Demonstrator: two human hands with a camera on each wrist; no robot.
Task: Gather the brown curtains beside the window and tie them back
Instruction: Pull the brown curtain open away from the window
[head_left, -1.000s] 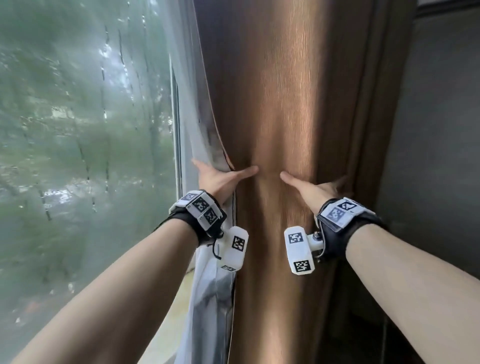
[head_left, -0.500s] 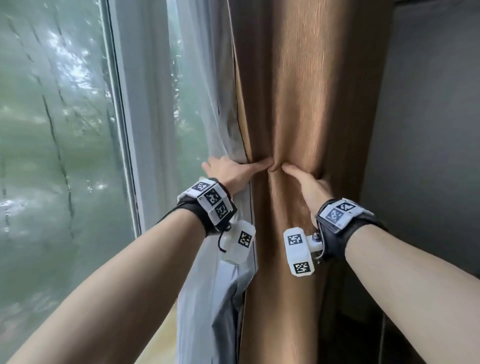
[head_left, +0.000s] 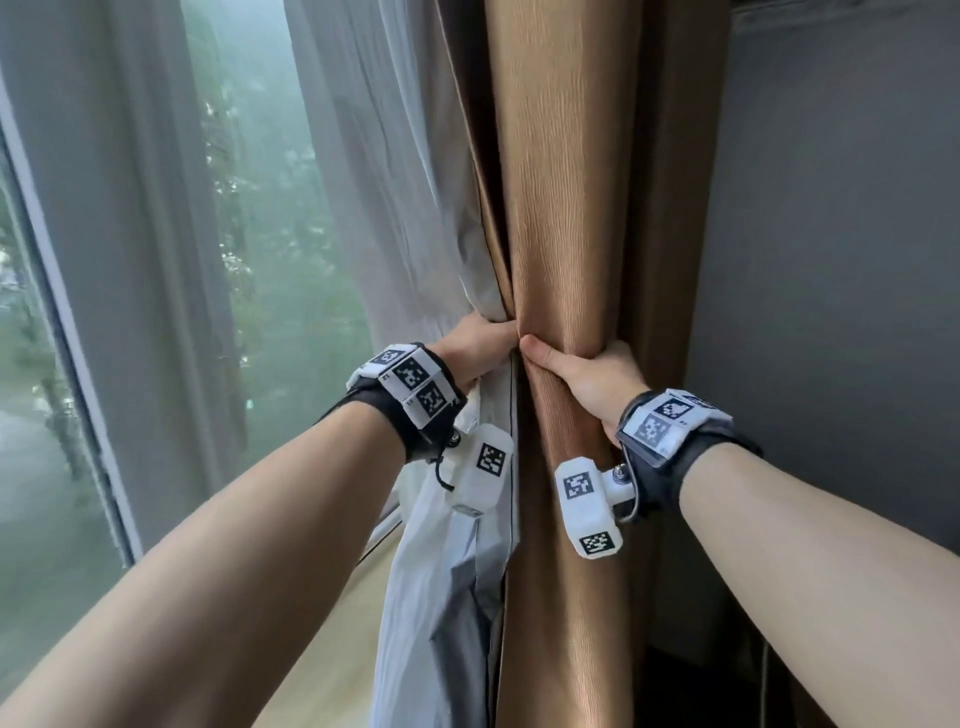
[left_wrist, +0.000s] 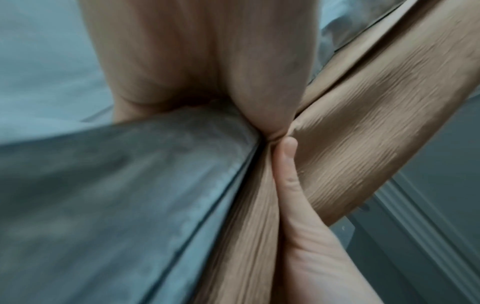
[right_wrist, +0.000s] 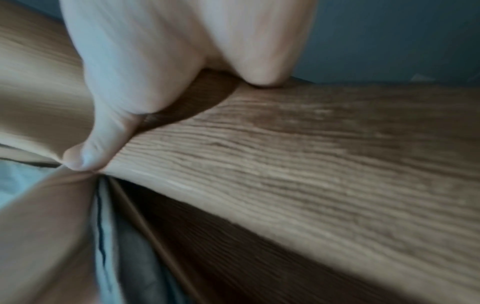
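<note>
Brown curtain (head_left: 566, 208) hangs as one tall vertical column between the window (head_left: 249, 208) on the left and the grey wall (head_left: 831, 260) on the right, its long axis running straight up and down. Its pale lining (head_left: 441, 597) and a sheer white curtain (head_left: 395, 182) lie on its window side. Both hands clasp it at the same height, pinching it into a waist. The left hand (head_left: 478, 345) curls round the window-side edge, fingers hidden behind the folds. The right hand (head_left: 587, 379) wraps the wall side, its thumb (head_left: 540, 358) pressed across the front to meet the left. No tieback shows in any view; finding one likely frees the right hand, which lies nearer the wall.
</note>
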